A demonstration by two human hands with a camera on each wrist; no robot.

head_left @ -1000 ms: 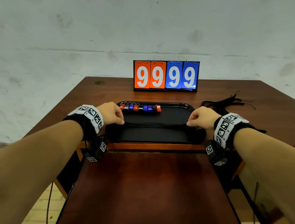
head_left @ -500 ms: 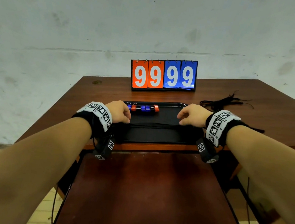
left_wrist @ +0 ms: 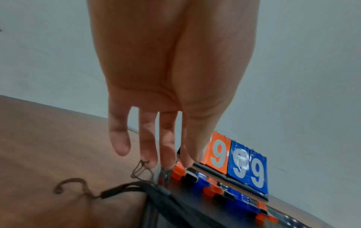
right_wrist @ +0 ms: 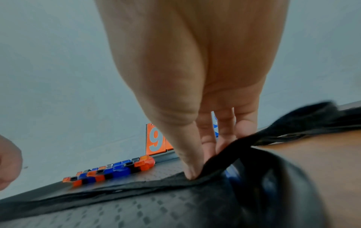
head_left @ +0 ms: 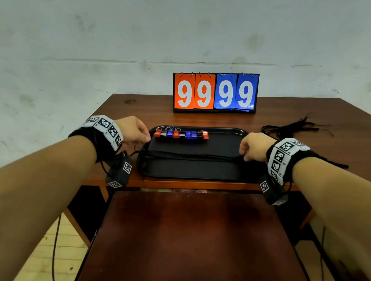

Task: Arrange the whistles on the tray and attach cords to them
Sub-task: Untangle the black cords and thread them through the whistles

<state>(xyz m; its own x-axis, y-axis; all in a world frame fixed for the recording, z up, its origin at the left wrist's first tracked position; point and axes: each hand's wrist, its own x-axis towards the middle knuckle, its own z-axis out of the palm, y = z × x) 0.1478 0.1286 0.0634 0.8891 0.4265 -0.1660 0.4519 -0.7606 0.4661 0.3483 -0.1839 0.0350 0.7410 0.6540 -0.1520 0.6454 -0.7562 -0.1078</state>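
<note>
A black tray (head_left: 190, 171) lies on the wooden table. Several red, blue and black whistles (head_left: 181, 134) stand in a row along its back edge. A bundle of black cords (head_left: 192, 156) stretches across the tray's middle from side to side. My left hand (head_left: 146, 139) hovers at the tray's left edge; in the left wrist view its fingers (left_wrist: 148, 154) hang straight above the knotted cord ends (left_wrist: 121, 188), holding nothing I can see. My right hand (head_left: 244, 157) is at the tray's right edge. There, thumb and fingers (right_wrist: 191, 169) pinch the cords (right_wrist: 234, 148).
A flip scoreboard (head_left: 215, 92) showing 9999 stands behind the tray. A loose heap of black cords (head_left: 295, 128) lies at the back right of the table. A lower dark-red surface (head_left: 190, 246) sits in front of the table edge. A wall stands close behind.
Both hands have stayed at the two ends of the cord bundle, shifting only slightly along the tray's sides. The cords still lie stretched across the tray.
</note>
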